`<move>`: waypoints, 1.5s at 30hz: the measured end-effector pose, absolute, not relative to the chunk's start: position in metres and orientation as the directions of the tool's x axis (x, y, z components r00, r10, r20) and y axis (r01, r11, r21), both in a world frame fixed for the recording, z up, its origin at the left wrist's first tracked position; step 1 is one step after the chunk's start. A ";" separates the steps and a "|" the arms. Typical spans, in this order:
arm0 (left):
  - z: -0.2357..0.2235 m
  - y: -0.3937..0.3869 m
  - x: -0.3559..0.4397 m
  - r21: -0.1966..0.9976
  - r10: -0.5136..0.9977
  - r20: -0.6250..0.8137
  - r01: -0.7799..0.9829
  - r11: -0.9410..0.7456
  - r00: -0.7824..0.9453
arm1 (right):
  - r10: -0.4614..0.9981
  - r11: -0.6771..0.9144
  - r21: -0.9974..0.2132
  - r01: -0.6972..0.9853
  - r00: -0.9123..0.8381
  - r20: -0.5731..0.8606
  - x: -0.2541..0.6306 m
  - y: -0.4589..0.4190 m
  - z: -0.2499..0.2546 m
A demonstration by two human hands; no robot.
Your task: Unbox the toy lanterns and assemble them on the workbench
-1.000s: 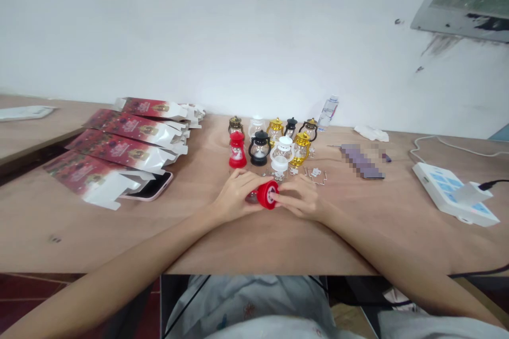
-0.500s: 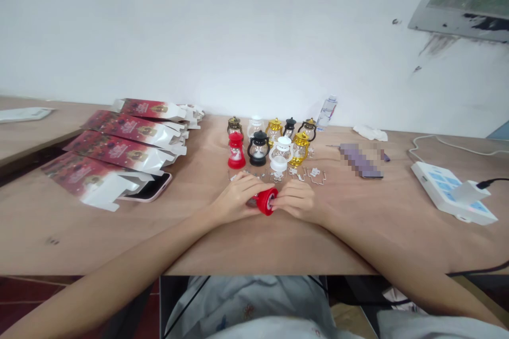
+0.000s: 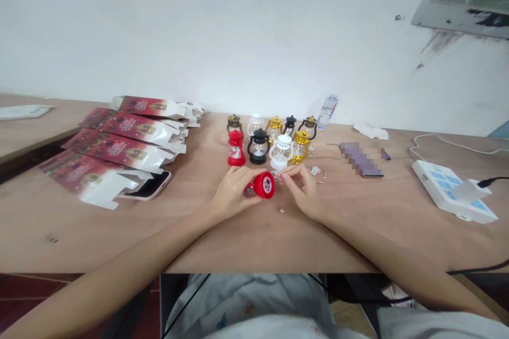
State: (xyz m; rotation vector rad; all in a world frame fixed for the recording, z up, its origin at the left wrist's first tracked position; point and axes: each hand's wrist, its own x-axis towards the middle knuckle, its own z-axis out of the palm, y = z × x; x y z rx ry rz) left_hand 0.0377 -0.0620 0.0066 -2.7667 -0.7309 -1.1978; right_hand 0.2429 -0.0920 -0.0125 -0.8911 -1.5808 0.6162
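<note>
My left hand (image 3: 231,190) is closed round a small red toy lantern (image 3: 262,186), held on its side with its round red base facing me. Just right of the base, my right hand (image 3: 302,188) has its fingertips pinched together, perhaps on something tiny that I cannot make out. A small round silvery piece (image 3: 282,210) lies on the wooden table (image 3: 238,238) below the two hands. Behind them stands a cluster of several miniature lanterns (image 3: 274,140) in red, black, white and gold, with small metal wire pieces (image 3: 318,172) beside it.
Several red and white flat boxes (image 3: 119,148) lie stacked at the left, with a pink-cased phone (image 3: 149,188) under the nearest. At the right are a white power strip (image 3: 453,190) with cables, a blurred purple object (image 3: 360,159), a small water bottle (image 3: 328,110) and crumpled tissue (image 3: 369,131).
My left hand has turned the red lantern so its base faces me more squarely. My right hand has come off the base and lifted slightly. A small silvery piece now lies on the table.
</note>
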 end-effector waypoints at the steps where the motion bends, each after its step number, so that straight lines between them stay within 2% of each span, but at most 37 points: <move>1: 0.007 -0.062 0.037 0.151 0.415 0.703 0.448 -0.881 0.578 | 0.866 0.496 -0.850 0.174 -0.025 0.500 0.242 -0.090 -0.014; 3: 0.007 -0.062 0.037 0.171 0.446 0.707 0.480 -0.861 0.549 | 0.938 0.343 -0.926 0.158 -0.008 0.346 0.243 -0.084 -0.016; 5: 0.007 -0.061 0.036 0.187 0.475 0.705 0.508 -0.841 0.527 | 0.974 0.220 -0.952 0.215 0.004 0.226 0.247 -0.080 -0.016; 8: 0.007 -0.061 0.036 0.194 0.494 0.701 0.529 -0.826 0.514 | 0.987 0.161 -0.922 0.352 -0.054 0.152 0.255 -0.081 -0.008; 12: 0.005 -0.060 0.037 0.191 0.493 0.704 0.532 -0.825 0.512 | 0.957 0.280 -0.796 0.537 -0.216 0.191 0.259 -0.104 0.009; 16: 0.005 -0.060 0.037 0.196 0.505 0.698 0.543 -0.816 0.507 | 0.895 0.434 -0.577 0.692 -0.406 0.185 0.257 -0.137 0.012; 19: 0.005 -0.061 0.037 0.205 0.518 0.692 0.550 -0.809 0.504 | 0.790 0.608 -0.413 0.679 -0.569 0.227 0.261 -0.151 0.000; 22: 0.006 -0.061 0.036 0.205 0.522 0.685 0.553 -0.808 0.508 | 0.731 0.678 -0.350 0.646 -0.645 0.225 0.269 -0.154 -0.012; 27: 0.007 -0.061 0.037 0.209 0.527 0.684 0.556 -0.804 0.505 | 0.674 0.725 -0.366 0.584 -0.711 0.200 0.278 -0.146 -0.022; 31: 0.006 -0.061 0.037 0.206 0.528 0.685 0.562 -0.801 0.501 | 0.707 0.691 -0.392 0.607 -0.682 0.189 0.279 -0.138 -0.027; 34: 0.006 -0.060 0.036 0.201 0.522 0.688 0.560 -0.804 0.504 | 0.776 0.606 -0.463 0.647 -0.609 0.163 0.277 -0.131 -0.025; 36: 0.006 -0.060 0.036 0.191 0.513 0.695 0.557 -0.808 0.505 | 0.839 0.511 -0.567 0.647 -0.518 0.165 0.272 -0.125 -0.020; 38: 0.007 -0.060 0.036 0.171 0.492 0.711 0.556 -0.813 0.502 | 0.911 0.356 -0.748 0.559 -0.385 0.146 0.264 -0.117 -0.015; 40: 0.008 -0.061 0.036 0.124 0.446 0.741 0.551 -0.826 0.502 | 0.971 0.115 -0.942 0.315 -0.234 0.040 0.252 -0.109 -0.010; 41: 0.009 -0.062 0.036 0.091 0.413 0.758 0.546 -0.833 0.505 | 0.982 -0.018 -0.989 0.149 -0.184 -0.046 0.246 -0.106 -0.007; 43: 0.011 -0.063 0.036 0.007 0.335 0.788 0.536 -0.844 0.517 | 0.963 -0.244 -0.958 -0.153 -0.155 -0.220 0.233 -0.102 -0.002; 45: 0.013 -0.064 0.036 -0.090 0.260 0.800 0.537 -0.839 0.541 | 0.919 -0.389 -0.864 -0.318 -0.200 -0.340 0.222 -0.102 0.003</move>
